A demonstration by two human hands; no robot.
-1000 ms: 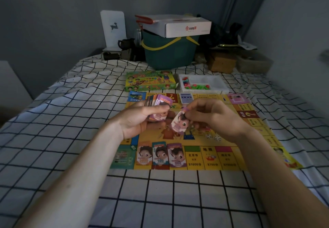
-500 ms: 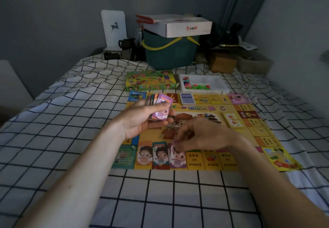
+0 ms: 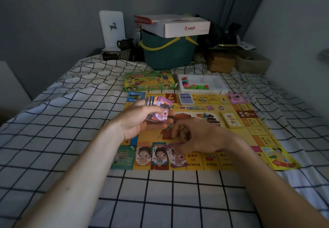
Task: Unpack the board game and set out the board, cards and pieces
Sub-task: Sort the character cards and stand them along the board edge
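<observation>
Meanwhile the left hand (image 3: pixel 137 121) grips a fanned stack of cards (image 3: pixel 158 109) above the board (image 3: pixel 249 138); the right hand (image 3: pixel 197 138) pinches a purple card (image 3: pixel 177 158) on the board's near edge, beside two others.

Your right hand (image 3: pixel 197 138) covers the top edge of the purple 500 card (image 3: pixel 178 158) on the board (image 3: pixel 249 138), so you cannot tell whether its fingers (image 3: pixel 178 150) pinch the card or only rest on it. Your left hand (image 3: pixel 140 121) hides the lower part of the fanned card stack (image 3: pixel 158 108); only the front card's face reads. Both forearms run out of the bottom edge. The small print on the board's squares is too fine to read. The pieces in the white tray (image 3: pixel 219 85) blur into red and green specks. The clutter behind the green basket (image 3: pixel 169 55) is too dark to name.
</observation>
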